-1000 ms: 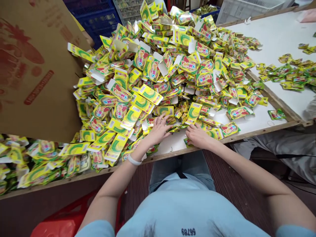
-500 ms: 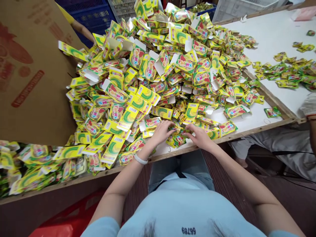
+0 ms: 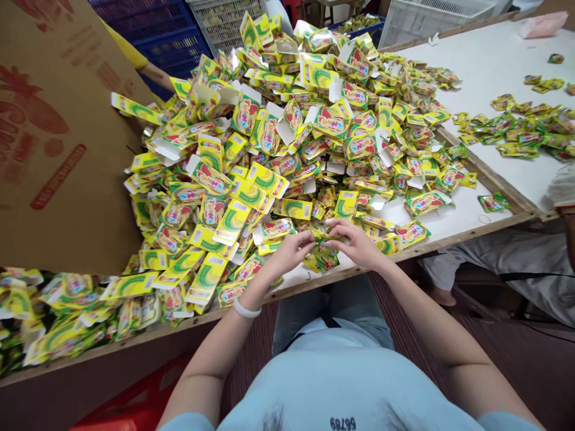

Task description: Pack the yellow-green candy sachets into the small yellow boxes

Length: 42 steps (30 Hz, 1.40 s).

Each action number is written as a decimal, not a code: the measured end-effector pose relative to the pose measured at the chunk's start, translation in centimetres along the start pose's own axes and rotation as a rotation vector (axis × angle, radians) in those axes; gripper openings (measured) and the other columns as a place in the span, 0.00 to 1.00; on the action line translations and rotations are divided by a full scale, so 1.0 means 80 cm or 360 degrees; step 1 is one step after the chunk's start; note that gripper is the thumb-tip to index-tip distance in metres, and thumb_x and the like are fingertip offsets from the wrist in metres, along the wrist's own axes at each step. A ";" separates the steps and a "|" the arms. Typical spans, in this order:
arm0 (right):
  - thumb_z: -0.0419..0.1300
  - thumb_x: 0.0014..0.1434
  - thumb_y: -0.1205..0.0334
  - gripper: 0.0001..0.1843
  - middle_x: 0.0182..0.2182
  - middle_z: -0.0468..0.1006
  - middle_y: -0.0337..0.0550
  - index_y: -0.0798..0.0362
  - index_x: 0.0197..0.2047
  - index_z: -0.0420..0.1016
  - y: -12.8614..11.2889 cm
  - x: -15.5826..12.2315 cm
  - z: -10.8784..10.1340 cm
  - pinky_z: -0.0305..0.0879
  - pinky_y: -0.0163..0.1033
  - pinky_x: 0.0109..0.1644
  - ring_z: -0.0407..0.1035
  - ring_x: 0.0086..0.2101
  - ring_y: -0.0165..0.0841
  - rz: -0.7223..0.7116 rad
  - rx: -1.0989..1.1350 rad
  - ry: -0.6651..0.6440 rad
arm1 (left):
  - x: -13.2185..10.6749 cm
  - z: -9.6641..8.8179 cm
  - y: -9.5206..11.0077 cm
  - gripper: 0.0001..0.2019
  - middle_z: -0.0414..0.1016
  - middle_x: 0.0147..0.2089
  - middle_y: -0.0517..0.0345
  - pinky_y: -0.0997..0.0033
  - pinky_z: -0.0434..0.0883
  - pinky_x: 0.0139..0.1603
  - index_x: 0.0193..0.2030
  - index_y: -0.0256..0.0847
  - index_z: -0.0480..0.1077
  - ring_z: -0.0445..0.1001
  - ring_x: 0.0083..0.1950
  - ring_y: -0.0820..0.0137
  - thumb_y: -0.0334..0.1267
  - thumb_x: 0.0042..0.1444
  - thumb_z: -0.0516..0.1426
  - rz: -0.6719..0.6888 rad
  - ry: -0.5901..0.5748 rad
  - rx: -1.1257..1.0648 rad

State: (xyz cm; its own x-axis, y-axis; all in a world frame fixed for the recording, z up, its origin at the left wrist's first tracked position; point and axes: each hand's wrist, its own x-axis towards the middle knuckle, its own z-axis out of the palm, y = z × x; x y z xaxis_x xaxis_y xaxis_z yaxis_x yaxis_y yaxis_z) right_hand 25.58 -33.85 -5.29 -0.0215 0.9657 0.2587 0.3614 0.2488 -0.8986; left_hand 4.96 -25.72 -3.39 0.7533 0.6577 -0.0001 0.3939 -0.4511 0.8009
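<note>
A long table with a white top (image 3: 489, 63) and raw wooden edging runs across the view, carrying a broad heap of small yellow-and-green printed card boxes (image 3: 265, 134), many with white end flaps standing open. At the left, a big brown cardboard carton with red printing (image 3: 85, 149) is tilted over the boxes; beyond it, an arm in a yellow sleeve (image 3: 132, 51) belongs to a co-worker, in front of blue plastic crates (image 3: 168, 45). On the table's right part lies a scattered group of yellow and green wrapped packets (image 3: 516, 131). At the near edge, the left hand (image 3: 294, 250) and the right hand (image 3: 354, 244) face each other, close but apart, the left thumb and fingertips drawn together, the right thumb and forefinger parted. Between them, on the table in front of the heap, sits a small cluster of shiny green-and-yellow wrapped packets (image 3: 322, 261); the fingertips are at its upper part, but whether either hand grips a packet cannot be told.
</note>
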 end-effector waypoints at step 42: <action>0.72 0.50 0.48 0.21 0.37 0.83 0.42 0.50 0.43 0.79 -0.051 -0.084 -0.021 0.79 0.39 0.30 0.78 0.32 0.35 0.0781 0.1182 0.0434 | 0.009 0.092 0.057 0.24 0.74 0.52 0.38 0.53 0.70 0.56 0.60 0.34 0.63 0.74 0.55 0.54 0.41 0.59 0.58 -0.0136 0.0404 0.0438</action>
State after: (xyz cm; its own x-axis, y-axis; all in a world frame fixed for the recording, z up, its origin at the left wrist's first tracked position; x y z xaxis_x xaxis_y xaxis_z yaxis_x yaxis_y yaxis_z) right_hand 25.84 -41.50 -2.75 0.2295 0.9480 -0.2207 -0.4195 -0.1083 -0.9013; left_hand 11.18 -31.72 -4.16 0.5707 0.8129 0.1162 0.6021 -0.5105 0.6139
